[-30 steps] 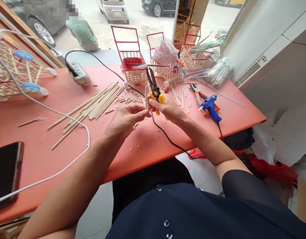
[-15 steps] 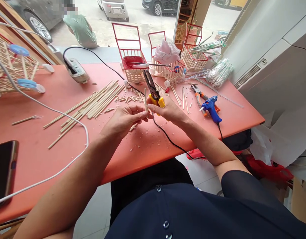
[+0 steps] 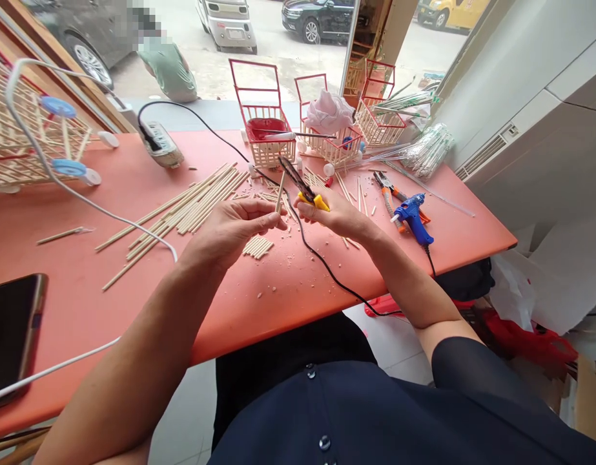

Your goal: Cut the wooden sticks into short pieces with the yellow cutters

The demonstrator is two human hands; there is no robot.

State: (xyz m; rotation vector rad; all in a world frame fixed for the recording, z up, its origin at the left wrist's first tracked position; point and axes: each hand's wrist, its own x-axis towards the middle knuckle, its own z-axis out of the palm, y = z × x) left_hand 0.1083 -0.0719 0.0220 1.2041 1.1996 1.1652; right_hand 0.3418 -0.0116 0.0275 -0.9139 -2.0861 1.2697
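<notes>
My left hand (image 3: 244, 226) pinches a short wooden stick (image 3: 281, 192) that stands nearly upright between thumb and fingers. In my right hand (image 3: 334, 216) is a pair of wire strippers (image 3: 300, 183) with yellow handles, its dark jaws pointing up and away, beside the stick. Below my left hand lies a neat row of short cut sticks (image 3: 257, 247). A bundle of long wooden sticks (image 3: 195, 200) rests to the left. Small offcuts lie around and behind my hands.
Small stick-built carts (image 3: 273, 152) stand along the back. At right are a blue glue gun (image 3: 412, 219) and orange-handled pliers (image 3: 385, 187). A black cable (image 3: 321, 258) crosses the table. A phone (image 3: 11, 329), white cable (image 3: 108, 210) and power strip (image 3: 162, 145) are at left.
My hands have moved apart slightly; the right thumb has left the stick, which now tilts in my left hand. The row of cut sticks shows more fully. The view has shifted a little.
</notes>
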